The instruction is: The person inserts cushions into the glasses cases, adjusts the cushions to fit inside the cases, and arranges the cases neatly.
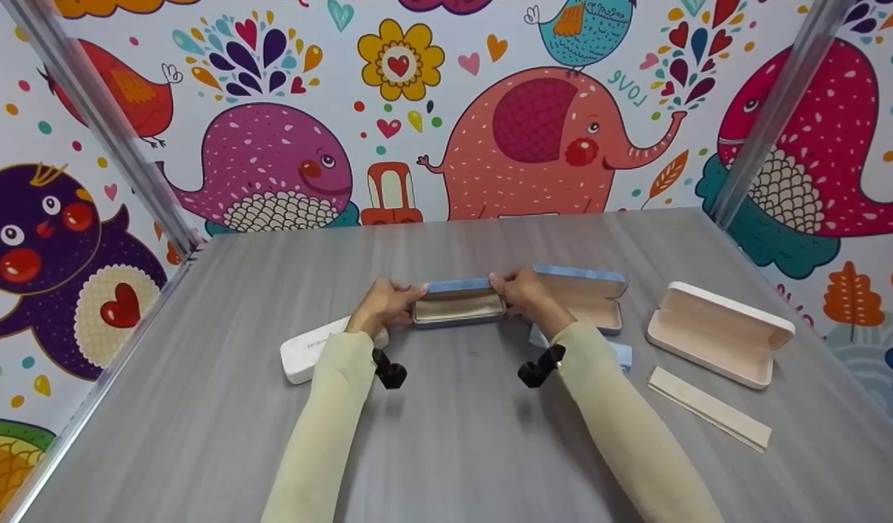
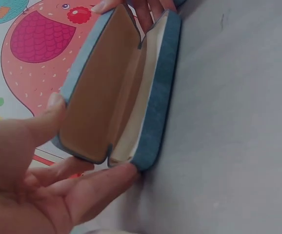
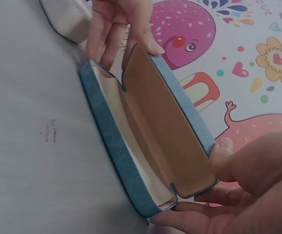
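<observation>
A blue glasses case (image 1: 459, 322) stands on the table with its lid raised, tan-lined inside. A folded cream cloth (image 3: 129, 129) appears to lie in its base. My left hand (image 1: 383, 303) grips the case's left end, with the thumb (image 2: 56, 101) on the lid's edge and fingers against the base. At the opposite end, my right hand (image 1: 527, 290) holds the case likewise, its thumb (image 3: 223, 148) on the lid rim. Beside my right hand is a second open blue glasses case (image 1: 588, 309), partly hidden by that hand and wrist.
A closed white glasses case (image 1: 304, 356) lies left, partly behind the left forearm. At right are an open white glasses case (image 1: 715, 338) and a folded cream cloth (image 1: 708, 408). A light blue cloth (image 1: 622, 356) shows beside the right sleeve. A patterned wall (image 1: 402, 145) borders the table's back.
</observation>
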`<state>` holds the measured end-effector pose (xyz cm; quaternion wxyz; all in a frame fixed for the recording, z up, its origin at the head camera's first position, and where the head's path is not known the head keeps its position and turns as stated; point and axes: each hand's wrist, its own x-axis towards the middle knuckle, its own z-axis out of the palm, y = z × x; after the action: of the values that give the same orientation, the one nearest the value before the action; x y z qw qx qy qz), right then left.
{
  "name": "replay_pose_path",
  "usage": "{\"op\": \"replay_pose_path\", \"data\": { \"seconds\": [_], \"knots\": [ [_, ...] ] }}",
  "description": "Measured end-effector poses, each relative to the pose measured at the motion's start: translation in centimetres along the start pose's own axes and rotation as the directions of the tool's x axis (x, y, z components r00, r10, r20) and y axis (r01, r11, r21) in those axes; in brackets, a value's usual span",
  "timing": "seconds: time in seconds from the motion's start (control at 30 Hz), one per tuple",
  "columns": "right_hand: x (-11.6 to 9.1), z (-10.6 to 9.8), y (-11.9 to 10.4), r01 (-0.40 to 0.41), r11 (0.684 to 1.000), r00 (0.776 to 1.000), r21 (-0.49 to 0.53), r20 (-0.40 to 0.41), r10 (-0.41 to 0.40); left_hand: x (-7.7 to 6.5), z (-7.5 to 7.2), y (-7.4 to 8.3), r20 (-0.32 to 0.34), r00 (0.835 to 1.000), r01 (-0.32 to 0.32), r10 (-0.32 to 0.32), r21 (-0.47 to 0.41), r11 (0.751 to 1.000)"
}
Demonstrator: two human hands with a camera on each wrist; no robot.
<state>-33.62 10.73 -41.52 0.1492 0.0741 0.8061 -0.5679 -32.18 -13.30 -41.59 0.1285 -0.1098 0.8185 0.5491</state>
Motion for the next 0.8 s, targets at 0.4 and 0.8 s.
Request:
{"op": "replay_pose_path", "data": {
  "seconds": [0.4,0.8],
  "knots": [
    [-0.3,0.2,1.0,0.124,0.985,0.992,-0.118,-0.008,-0.126,-0.2,0.1,-0.2,-0.005,1.0,0.027,-0.027,-0.018,0.999],
    [-0.7,0.3,2.4,0.209,0.955,0.972,-0.212,-0.065,-0.228,-0.4,0.5,-0.5,-0.025,0.999,0.029,-0.027,0.07,0.997]
  ]
}}
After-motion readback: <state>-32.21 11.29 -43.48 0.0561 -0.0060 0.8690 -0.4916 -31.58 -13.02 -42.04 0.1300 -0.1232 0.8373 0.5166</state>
